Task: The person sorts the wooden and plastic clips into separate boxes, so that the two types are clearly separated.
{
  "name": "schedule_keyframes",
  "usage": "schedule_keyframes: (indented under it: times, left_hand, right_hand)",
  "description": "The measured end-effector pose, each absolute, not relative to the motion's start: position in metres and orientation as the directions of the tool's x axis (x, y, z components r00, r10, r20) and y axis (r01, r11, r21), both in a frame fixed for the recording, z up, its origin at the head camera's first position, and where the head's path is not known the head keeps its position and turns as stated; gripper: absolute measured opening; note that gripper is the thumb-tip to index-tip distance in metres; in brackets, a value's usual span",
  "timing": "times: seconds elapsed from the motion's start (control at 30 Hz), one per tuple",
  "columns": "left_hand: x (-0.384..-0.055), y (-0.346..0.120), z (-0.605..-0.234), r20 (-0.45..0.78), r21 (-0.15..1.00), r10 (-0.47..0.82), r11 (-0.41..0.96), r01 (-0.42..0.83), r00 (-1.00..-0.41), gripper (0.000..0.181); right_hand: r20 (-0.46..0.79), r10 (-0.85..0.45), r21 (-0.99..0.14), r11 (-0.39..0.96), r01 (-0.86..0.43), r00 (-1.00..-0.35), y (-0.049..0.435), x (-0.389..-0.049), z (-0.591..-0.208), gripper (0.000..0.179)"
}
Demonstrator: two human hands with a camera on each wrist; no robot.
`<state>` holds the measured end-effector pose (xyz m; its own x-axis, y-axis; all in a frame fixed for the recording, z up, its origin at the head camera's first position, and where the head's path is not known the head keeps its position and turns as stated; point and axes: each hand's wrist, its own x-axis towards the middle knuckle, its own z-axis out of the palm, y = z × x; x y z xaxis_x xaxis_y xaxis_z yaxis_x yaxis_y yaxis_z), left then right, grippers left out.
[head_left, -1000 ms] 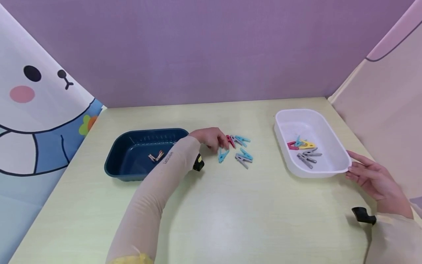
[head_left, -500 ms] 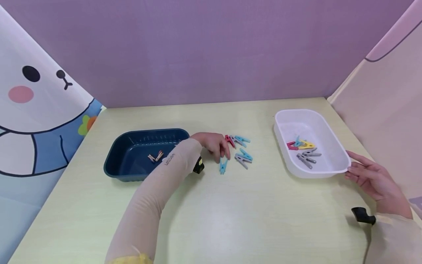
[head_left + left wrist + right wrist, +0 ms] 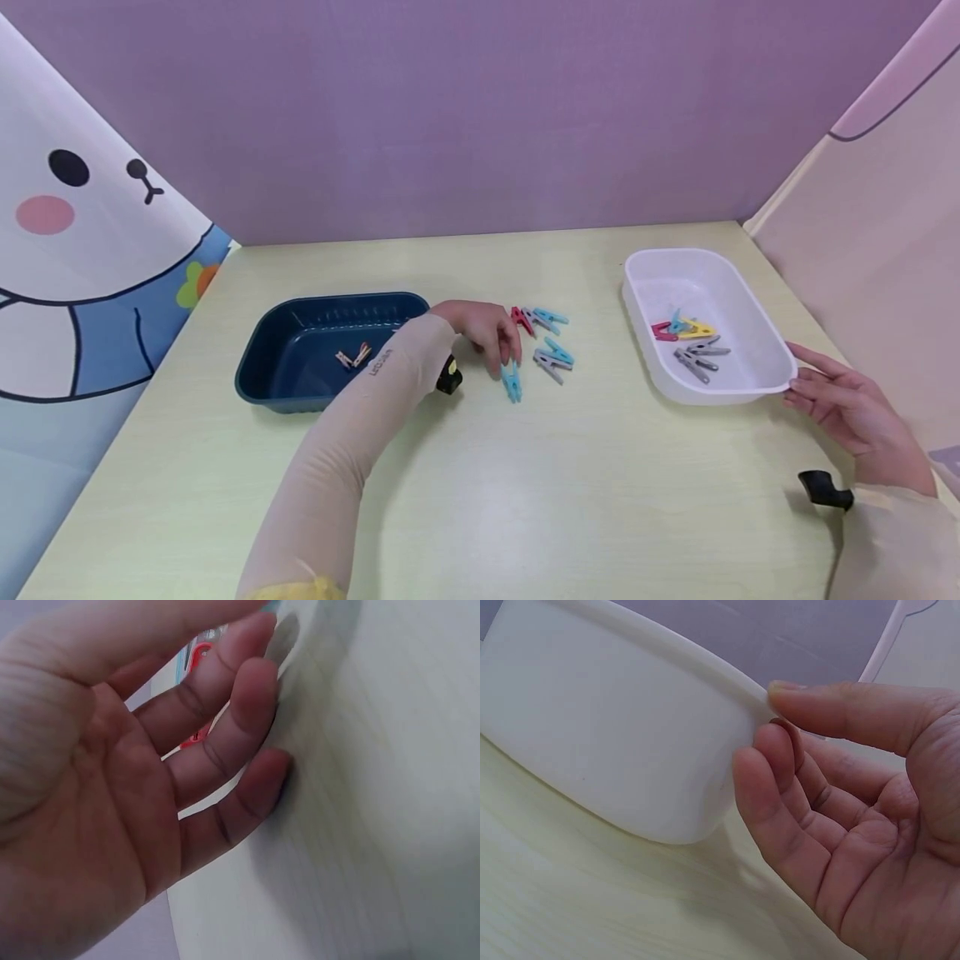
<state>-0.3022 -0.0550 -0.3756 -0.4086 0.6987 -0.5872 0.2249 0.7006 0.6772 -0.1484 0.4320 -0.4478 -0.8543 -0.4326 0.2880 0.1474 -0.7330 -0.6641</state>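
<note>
My left hand reaches over the table, thumb and index finger pinching the end of a light blue clothespin. In the left wrist view the other fingers curl near the tabletop, and only a sliver of blue shows at the top. Just right of this hand lie a red clothespin and several grey and blue clothespins. My right hand holds the near right corner of a white plastic basin, thumb on the rim and fingers against the outside. Red, yellow, blue and grey clothespins lie inside it.
A dark blue basin stands on the left, partly behind my left forearm, with a few wooden-looking clothespins in it. Purple cloth walls off the back of the table.
The blue clothespin by my left hand has turned and slid slightly toward me, with my fingertips still at its end. My right hand and the white basin stay where they were.
</note>
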Motion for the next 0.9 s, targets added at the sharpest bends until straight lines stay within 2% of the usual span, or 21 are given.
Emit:
schedule_keyframes:
  times: [0.47,0.9]
  left_hand:
    - [-0.306,-0.055,-0.368,-0.42,0.793,0.768,0.57,0.217,-0.483,0.025]
    - [-0.31,-0.034,-0.361,-0.29,0.885,0.779,0.439,0.153,-0.555,0.023]
  right_hand:
    - [0.281,-0.428,-0.679,-0.721,0.137,-0.859,0.435,-0.149,-0.45,0.055]
    - [0.282,-0.43,-0.688,-0.714,0.131,-0.858,0.433,-0.149,-0.448,0.055]
